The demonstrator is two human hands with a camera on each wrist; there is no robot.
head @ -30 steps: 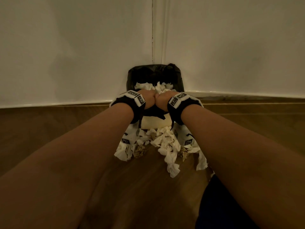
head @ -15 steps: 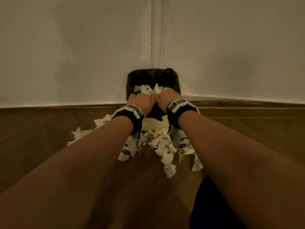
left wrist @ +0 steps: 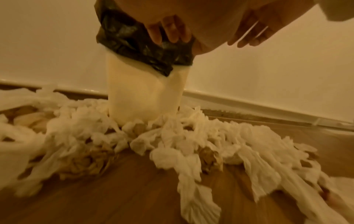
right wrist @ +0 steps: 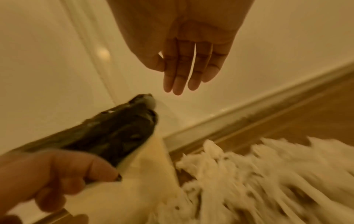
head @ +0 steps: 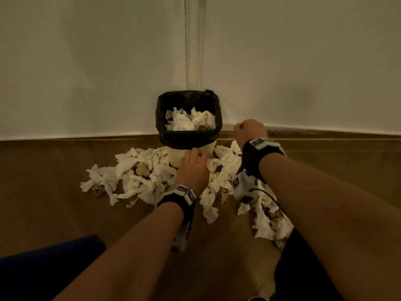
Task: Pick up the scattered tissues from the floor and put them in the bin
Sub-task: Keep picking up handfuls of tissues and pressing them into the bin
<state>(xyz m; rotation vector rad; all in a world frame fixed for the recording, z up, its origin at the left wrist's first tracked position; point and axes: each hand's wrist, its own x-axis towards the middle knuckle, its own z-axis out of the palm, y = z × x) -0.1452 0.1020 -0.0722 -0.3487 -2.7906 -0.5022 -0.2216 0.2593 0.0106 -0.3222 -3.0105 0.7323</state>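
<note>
A cream bin (head: 173,153) with a black liner (head: 188,138) stands in the wall corner, with crumpled white tissues (head: 188,121) heaped inside. More tissues (head: 138,177) lie scattered on the wooden floor around its base, with another heap (head: 267,218) at the right. My left hand (head: 195,157) hovers low in front of the bin over the floor tissues; in the left wrist view its fingers (left wrist: 173,32) hang relaxed and hold nothing. My right hand (head: 245,129) is raised to the right of the bin, its fingers (right wrist: 180,75) straight and empty.
White walls (head: 86,72) meet in a corner behind the bin, with a skirting board (head: 325,130) along the floor. Bare wooden floor (head: 217,257) stretches toward me. Dark blue clothing (head: 43,270) fills the lower left and a dark shape (head: 303,270) the lower right.
Both hands were pressed together over the bin's mouth. They have since come apart: the left dropped to the front of the bin, the right moved off to its right side.
</note>
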